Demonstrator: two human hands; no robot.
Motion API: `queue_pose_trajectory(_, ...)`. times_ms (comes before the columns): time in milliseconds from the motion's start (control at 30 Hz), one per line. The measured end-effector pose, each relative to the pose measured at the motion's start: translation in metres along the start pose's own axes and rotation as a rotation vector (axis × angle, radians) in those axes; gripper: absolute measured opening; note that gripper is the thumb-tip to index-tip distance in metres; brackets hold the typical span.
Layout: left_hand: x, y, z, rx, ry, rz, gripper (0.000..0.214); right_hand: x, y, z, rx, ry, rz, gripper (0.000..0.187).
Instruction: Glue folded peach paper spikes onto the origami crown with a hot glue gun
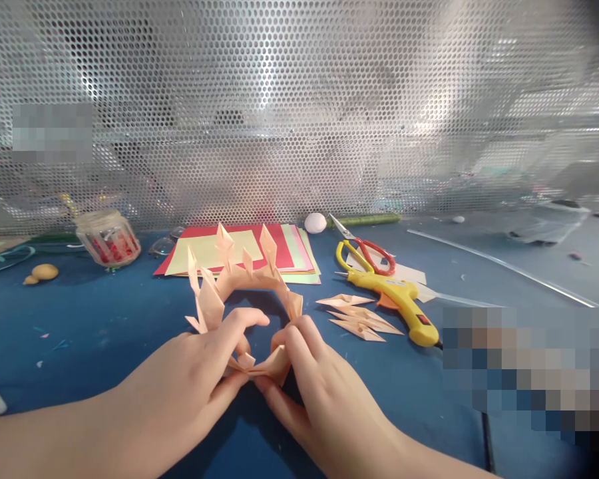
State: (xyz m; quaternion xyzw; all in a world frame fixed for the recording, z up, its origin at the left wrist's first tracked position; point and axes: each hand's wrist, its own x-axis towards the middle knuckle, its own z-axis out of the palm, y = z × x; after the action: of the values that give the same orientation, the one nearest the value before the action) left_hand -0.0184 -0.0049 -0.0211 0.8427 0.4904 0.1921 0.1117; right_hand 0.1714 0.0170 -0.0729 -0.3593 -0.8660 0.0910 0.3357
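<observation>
Just below the middle of the frame, a peach paper ring (249,278) is held over the blue bench (104,332) between two bare hands. The left hand (194,362) has its thumb and curled fingers closed on the ring's near-left part, its index finger stretched toward the right over the hollow. The right hand (324,379) has its grip closed too, fingers bent around the near-right side, thumb underneath at the bottom. The ring is round, with no single long axis; its folded spikes (269,249) stand along the far side with their long axes nearly upright, tips toward the top of the frame, while some at the left lean leftward. Right of centre, loose folded pieces (364,320) lie lengthwise across the frame, sloping slightly down to the right. Just beside them sits a yellow glue gun (402,303), nozzle pointing left. Scissors (349,233) lie above it, blades toward the upper left.
</observation>
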Motion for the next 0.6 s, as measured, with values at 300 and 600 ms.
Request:
queue_pose_trajectory(300, 0.0, -0.0073, 0.0083, -0.073, 0.076, 0.004, 0.044, 0.0, -0.0002, 0.0005, -0.008, -0.009, 0.002, 0.016)
queue_pose_trajectory(600, -0.0018, -0.0051, 0.004, -0.091, 0.047, -0.051, 0.038, -0.0016, 0.0021, 0.0015, -0.002, 0.016, -0.025, 0.015)
